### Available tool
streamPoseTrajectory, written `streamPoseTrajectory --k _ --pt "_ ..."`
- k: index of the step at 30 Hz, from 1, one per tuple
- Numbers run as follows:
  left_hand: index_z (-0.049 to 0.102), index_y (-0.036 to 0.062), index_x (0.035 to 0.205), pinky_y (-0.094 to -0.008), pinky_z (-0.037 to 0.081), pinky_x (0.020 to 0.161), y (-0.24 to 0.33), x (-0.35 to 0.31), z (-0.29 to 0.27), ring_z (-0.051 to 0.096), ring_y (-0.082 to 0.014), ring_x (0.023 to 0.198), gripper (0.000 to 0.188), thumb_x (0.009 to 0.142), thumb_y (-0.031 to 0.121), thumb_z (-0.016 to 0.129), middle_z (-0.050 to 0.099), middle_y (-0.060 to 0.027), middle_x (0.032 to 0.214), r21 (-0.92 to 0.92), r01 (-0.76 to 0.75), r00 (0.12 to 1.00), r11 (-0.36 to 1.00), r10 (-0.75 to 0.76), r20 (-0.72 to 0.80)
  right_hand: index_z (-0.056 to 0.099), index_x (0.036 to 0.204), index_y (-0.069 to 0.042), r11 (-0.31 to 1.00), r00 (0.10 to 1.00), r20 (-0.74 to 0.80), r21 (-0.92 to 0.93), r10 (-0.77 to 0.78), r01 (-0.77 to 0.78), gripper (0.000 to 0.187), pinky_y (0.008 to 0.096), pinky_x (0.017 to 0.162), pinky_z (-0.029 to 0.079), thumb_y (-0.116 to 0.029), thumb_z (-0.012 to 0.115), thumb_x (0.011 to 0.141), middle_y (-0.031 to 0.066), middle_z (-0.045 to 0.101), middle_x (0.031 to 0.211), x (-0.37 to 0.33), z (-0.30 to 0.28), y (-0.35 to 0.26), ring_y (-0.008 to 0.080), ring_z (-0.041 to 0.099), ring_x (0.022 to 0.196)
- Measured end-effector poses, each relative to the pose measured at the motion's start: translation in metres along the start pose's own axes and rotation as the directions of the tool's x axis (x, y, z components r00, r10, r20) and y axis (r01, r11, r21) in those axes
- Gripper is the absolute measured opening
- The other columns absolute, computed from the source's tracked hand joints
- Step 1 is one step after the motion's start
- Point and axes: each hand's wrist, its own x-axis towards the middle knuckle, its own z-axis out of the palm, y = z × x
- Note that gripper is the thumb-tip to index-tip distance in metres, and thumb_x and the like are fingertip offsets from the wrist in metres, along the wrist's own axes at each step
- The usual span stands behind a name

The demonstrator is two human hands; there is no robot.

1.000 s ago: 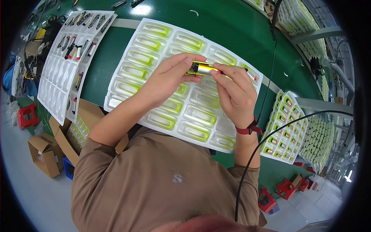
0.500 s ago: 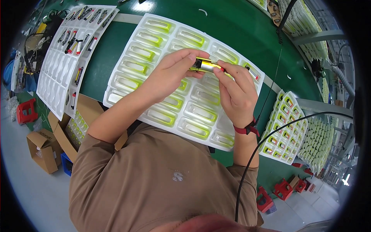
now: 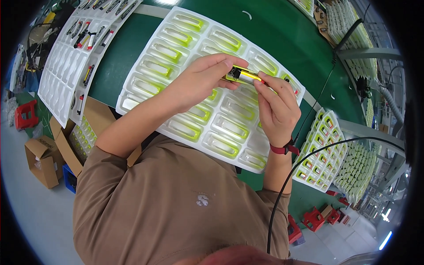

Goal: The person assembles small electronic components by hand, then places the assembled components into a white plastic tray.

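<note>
Over a white moulded tray (image 3: pixel 259 151), both my hands work on one small piece. It is a yellow-green plastic shell (image 3: pixel 230 77) with a silver battery cell (image 3: pixel 250 78) and dark wired electronics lying in it. My left hand (image 3: pixel 204 78) is closed round the shell's left end, thumb on top. At the other end, my right hand (image 3: pixel 280 106) pinches the battery cell's tip and the shell between thumb and fingers. Similar clear-and-yellow-green shells (image 3: pixel 226 127) fill most of the tray's pockets. One pocket beyond my right hand shows a dark and red part, mostly hidden.
To the left, a white tray (image 3: pixel 65 78) holds battery assemblies in some pockets. Cardboard boxes (image 3: pixel 44 161) stand below it. On the right lies a tray of filled shells (image 3: pixel 319 154) beside stacked trays (image 3: pixel 357 170). A black cable (image 3: pixel 289 176) arcs past my right forearm.
Both hands and the shell have shifted slightly right in the picture. The view has moved a little. My grip on the shell and battery cell looks much the same.
</note>
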Motion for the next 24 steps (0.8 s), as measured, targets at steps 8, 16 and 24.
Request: streamPoseTrajectory --k 8,16,24 --pt "0.059 -0.0013 0.132 -0.0306 0.054 0.095 -0.001 0.003 0.004 0.064 -0.015 0.105 0.032 0.106 0.014 0.047 0.065 -0.0095 0.122 0.067 -0.019 1.0 0.998 0.019 0.005 0.073 0.105 0.0 0.995 0.998 0.049 -0.088 -0.046 0.05 0.031 0.0367 0.081 0.054 0.01 0.072 0.076 0.0131 0.07 0.114 0.006 0.001 -0.003 0.0295 0.066 0.094" --pt "0.059 -0.0023 0.131 -0.0275 0.054 0.091 0.001 -0.001 0.008 0.065 -0.0121 0.1 0.031 0.102 0.004 0.053 0.066 -0.0075 0.121 0.197 -0.079 0.997 0.977 0.073 0.037 0.066 0.115 0.002 0.267 0.722 0.278 0.797 0.634 -0.541 0.027 0.0256 0.084 0.054 0.0 0.074 0.09 0.004 0.065 0.104 0.003 0.004 -0.001 0.0111 0.063 0.095" --pt "0.062 0.0045 0.126 -0.0311 0.052 0.071 0.004 0.002 0.005 0.066 -0.0224 0.078 0.032 0.094 0.002 0.06 0.069 -0.0152 0.104 0.824 -0.279 0.953 0.494 0.249 0.173 0.063 0.132 -0.001 0.89 0.868 0.319 0.128 0.38 -0.437 0.045 0.0292 0.078 0.057 -0.004 0.073 0.088 0.0141 0.074 0.107 -0.007 -0.015 0.011 0.0218 0.072 0.088"
